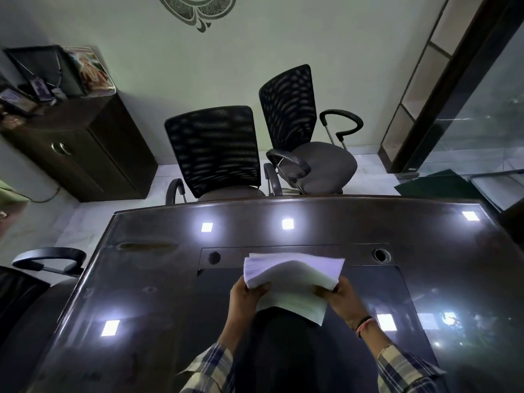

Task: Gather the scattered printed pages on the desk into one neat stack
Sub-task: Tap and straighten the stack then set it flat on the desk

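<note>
1. Risk on the left first: the left hand [246, 299] has its grip closed on the near left corner of the stack of printed pages [293, 272], fingers curled under and thumb on top. The bundle looks lifted off the table [147, 279] and bowed upward in the middle, so a loose pinch at that corner could let sheets fan out or slide away.
2. One lower sheet [297, 306] hangs out below the bundle toward the person, askew from the rest. It could slip free or crease if the pages are tapped square without first drawing it in.
3. The right hand [341, 297] grips the near right corner in the same way, a thread band on its wrist. With both holds on the near edge only, the far edge is unsupported; it may droop and splay.
4. The tabletop is dark, glossy and glass-like, mirroring square ceiling lights. I judge it slick, so pages set down carelessly may skate sideways. No other loose page shows on it.
5. Room, left to right: an armrest of a near chair, a dark wooden cabinet [85, 143] with framed pictures on top, two mesh-backed office chairs [215, 148] beyond the far edge, a pale wall with a decorative motif, then a glass partition [482, 131] and dark folders at far right.
</note>
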Motion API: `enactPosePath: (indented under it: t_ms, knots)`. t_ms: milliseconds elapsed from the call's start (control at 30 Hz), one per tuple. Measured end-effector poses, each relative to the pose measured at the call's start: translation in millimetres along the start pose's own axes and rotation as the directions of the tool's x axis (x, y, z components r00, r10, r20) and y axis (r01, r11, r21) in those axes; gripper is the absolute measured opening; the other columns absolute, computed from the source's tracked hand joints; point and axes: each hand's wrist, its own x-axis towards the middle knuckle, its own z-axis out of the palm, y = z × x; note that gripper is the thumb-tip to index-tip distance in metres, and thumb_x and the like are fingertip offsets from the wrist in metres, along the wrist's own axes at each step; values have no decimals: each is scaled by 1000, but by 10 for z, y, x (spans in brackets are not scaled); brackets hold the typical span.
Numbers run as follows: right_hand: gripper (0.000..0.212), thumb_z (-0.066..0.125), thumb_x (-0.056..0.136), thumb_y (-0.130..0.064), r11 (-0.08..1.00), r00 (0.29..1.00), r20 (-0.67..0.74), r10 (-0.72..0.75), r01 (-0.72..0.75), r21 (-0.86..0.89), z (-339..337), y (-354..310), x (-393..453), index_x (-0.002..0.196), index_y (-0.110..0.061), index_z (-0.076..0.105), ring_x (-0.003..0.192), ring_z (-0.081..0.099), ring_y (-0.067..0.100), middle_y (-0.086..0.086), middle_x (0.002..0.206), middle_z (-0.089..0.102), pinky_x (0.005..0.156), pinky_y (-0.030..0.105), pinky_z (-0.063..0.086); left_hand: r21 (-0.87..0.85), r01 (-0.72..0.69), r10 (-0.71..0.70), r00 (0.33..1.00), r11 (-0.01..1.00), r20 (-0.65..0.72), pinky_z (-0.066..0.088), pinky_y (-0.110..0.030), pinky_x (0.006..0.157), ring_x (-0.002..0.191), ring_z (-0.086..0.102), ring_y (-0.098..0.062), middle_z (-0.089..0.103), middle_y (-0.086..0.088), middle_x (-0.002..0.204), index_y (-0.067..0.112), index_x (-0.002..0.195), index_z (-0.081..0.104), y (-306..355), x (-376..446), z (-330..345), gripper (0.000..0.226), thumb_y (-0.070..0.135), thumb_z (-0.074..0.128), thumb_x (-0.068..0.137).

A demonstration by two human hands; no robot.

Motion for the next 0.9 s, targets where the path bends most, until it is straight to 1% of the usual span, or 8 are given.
enactPosePath:
  t_ms: [67,167,267,367,567,733,800,900]
  knots:
    - [30,83,81,-3,1000,1000,-3,-10,10,-8,27,12,-31,107,-19,78,108,71,36,12,107,78,92,55,58,7,-21,21,1000,1000,20,58,-22,74,84,71,-7,79,9,89,24,95,74,26,-47,26,27,2,83,83]
    - [35,85,78,-2,999,999,-20,-36,37,25,65,-152,-20,104,-25,79,102,74,25,6,107,78,87,44,60,-61,-69,71,997,996,24,60,-27,80,93,75,-13,80,3,100,19,105,75,157,-65,51,32,6,88,79]
    - [31,86,76,1,993,996,-51,-74,78,87,111,-314,5,100,-19,80,93,74,15,5,102,80,81,34,59,-156,-164,166,986,974,-4,61,-33,81,95,74,-20,78,-5,102,14,108,73,335,-50,72,39,25,90,75]
    - [28,84,78,-4,976,990,-84,-111,125,179,139,-446,7,105,-5,79,96,74,20,9,106,79,82,32,60,-216,-219,207,975,952,-77,57,-34,72,82,69,-19,74,-7,90,10,98,70,492,-21,85,45,46,82,73]
    - [26,83,80,-5,971,991,-86,-100,116,210,134,-420,-9,106,-5,79,101,75,23,9,108,78,84,31,59,-286,-261,249,965,922,-77,39,-29,63,66,43,-13,48,4,70,11,75,52,538,36,115,48,55,62,90]
    - [33,90,73,-9,990,997,-62,-40,48,132,121,-179,-17,105,-11,80,100,74,26,9,106,79,87,41,62,-243,-206,210,978,948,-8,52,-37,83,90,66,-25,72,-11,96,3,104,69,377,-17,53,70,71,60,88]
    - [41,95,66,-26,996,999,-44,-3,7,88,111,-100,-32,103,-15,81,102,74,28,7,104,79,89,46,61,-226,-174,184,982,959,27,53,-31,94,107,70,-22,76,-8,112,7,121,68,356,-71,25,77,74,65,83]
    - [62,96,54,-52,996,999,-16,37,-36,76,101,-17,-41,103,-18,80,103,74,26,5,105,79,92,48,60,-202,-139,160,983,969,94,51,-24,94,113,68,-13,74,-1,120,9,130,60,345,-114,-19,93,82,69,73]
